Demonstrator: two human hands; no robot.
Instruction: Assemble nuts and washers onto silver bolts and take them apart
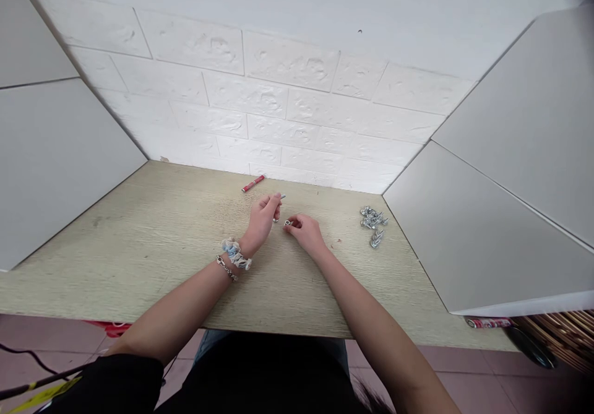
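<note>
My left hand (263, 217) is closed round a small metal bolt (280, 197) whose tip sticks out past the fingers, held just above the wooden table (153, 241). On that wrist are a scrunchie and a bracelet. Just to its right, my right hand (304, 228) pinches a small metal nut (287, 223) at the fingertips, close to the table surface. The two hands are a few centimetres apart near the middle of the table.
A pile of several metal bolts and nuts (374, 223) lies to the right of my hands. A red pen-like stick (253, 183) lies at the back by the white brick wall. Grey panels flank the table on both sides.
</note>
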